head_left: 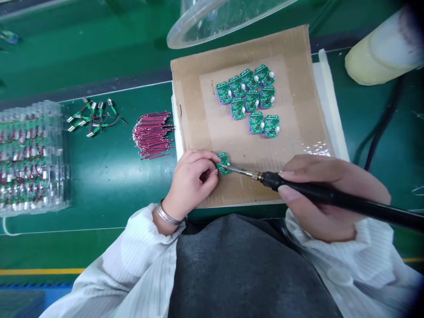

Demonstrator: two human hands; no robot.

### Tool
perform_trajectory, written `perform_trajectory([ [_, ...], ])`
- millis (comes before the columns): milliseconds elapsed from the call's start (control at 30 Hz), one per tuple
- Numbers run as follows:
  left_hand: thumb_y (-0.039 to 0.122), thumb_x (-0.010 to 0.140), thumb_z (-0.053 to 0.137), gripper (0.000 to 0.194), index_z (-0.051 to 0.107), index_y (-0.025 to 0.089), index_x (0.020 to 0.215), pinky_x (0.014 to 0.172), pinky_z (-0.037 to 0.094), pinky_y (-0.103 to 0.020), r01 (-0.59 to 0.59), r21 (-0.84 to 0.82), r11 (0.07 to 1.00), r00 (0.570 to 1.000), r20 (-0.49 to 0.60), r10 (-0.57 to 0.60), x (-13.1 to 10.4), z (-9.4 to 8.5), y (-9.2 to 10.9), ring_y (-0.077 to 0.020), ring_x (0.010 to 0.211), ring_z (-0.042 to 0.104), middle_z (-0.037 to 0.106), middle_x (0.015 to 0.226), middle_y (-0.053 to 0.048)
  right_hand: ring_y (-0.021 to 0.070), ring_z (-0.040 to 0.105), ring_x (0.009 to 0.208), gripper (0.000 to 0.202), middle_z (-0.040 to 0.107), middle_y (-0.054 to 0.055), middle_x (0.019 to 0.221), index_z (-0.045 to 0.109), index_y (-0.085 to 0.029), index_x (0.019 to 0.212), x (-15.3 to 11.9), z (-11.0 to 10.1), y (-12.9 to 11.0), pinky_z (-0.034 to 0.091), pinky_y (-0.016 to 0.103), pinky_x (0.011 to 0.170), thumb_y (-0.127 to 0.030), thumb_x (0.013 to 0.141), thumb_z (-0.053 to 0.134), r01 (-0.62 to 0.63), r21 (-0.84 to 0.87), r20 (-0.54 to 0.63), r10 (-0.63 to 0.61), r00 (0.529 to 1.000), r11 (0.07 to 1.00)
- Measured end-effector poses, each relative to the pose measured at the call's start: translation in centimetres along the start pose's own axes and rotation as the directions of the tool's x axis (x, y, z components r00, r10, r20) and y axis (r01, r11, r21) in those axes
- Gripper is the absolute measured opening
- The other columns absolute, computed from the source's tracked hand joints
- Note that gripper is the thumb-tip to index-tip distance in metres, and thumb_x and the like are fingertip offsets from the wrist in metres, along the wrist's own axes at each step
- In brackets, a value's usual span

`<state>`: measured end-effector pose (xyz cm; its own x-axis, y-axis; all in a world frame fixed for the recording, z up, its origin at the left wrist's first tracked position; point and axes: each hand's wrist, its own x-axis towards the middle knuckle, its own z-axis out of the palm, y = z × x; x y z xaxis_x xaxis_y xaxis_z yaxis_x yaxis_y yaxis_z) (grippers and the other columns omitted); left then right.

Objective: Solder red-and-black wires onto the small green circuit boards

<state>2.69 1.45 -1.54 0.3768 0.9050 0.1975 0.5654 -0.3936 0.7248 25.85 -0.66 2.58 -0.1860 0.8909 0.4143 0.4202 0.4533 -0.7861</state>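
Note:
My right hand (326,194) is closed round the black handle of a soldering iron (298,187), which points left. Its metal tip reaches a small green circuit board (224,164) lying on the cardboard sheet (188,106). At that board's left edge, my left hand (195,176) has its thumb and fingers curled, with the fingertips touching the board. Whether a fine wire is pinched there is too small to see. Farther up the cardboard sit several more green boards (251,100) with white connectors, grouped in uneven rows.
Left of the cardboard lie a bundle of short red wires (154,134) and a loose pile of metal parts with wires (94,117). Stacked clear trays (33,157) stand at far left. A clear round rim (228,22) overhangs the back; a pale cylinder (380,51) stands back right.

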Motion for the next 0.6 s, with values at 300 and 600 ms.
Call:
perform_trajectory([
  [300, 0.007, 0.080, 0.060, 0.015, 0.060, 0.018, 0.070, 0.086, 0.048, -0.036, 0.031, -0.024, 0.999, 0.999, -0.008, -0.031, 0.0, 0.1, 0.1, -0.0174, 0.090, 0.063, 0.073, 0.096, -0.003, 0.0138, 0.065, 0.058, 0.019, 0.065, 0.002, 0.066, 0.062, -0.019, 0.089, 0.6, 0.2, 0.2, 0.054, 0.024, 0.050, -0.009, 0.073, 0.067, 0.224, -0.130, 0.183, -0.198, 0.963, 0.966],
  [600, 0.008, 0.080, 0.059, 0.015, 0.060, 0.019, 0.070, 0.086, 0.049, -0.037, 0.044, -0.022, 0.999, 0.999, -0.006, -0.044, 0.0, 0.2, 0.1, -0.0182, 0.090, 0.064, 0.073, 0.095, -0.003, 0.0178, 0.068, 0.060, 0.021, 0.066, -0.001, 0.067, 0.061, -0.025, 0.089, 0.3, 0.8, 0.6, 0.056, 0.029, 0.049, -0.013, 0.073, 0.068, 0.239, -0.207, 0.152, -0.210, 0.966, 0.949],
])
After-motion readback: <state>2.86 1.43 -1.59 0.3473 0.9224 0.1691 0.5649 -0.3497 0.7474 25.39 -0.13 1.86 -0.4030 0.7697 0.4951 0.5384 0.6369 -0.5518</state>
